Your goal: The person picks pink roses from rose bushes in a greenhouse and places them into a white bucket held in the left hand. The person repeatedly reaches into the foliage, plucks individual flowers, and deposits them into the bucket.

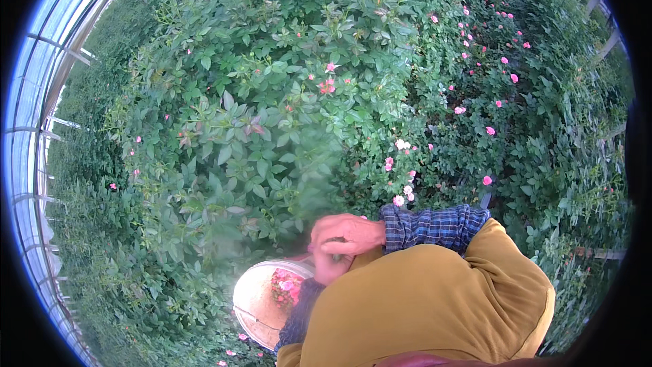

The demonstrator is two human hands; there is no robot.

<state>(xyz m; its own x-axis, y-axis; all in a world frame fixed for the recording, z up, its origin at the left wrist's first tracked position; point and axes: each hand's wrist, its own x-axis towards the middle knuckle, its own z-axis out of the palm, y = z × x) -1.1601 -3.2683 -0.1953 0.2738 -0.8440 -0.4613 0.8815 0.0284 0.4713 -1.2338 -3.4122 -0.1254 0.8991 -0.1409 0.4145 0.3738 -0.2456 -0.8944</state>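
My right hand (344,234), coming out of a blue plaid cuff, lies over my left hand (331,266) in front of my body. The fingers of both meet, and a small pink patch shows at the fingertips; whether it is a flower is too blurred to tell. Beside my left forearm is a white bucket (256,290) with pink and red rose blooms (286,285) inside. My left sleeve covers part of its rim, so how the bucket is held up is hidden. Leafy rose bushes (254,163) rise just ahead of my hands.
White and pink roses (402,196) bloom close to my right sleeve. More pink blooms (490,131) dot the darker strip between bushes on the right. A greenhouse wall of clear sheeting and metal bars (25,127) curves along the left. Posts (606,46) stand at the far right.
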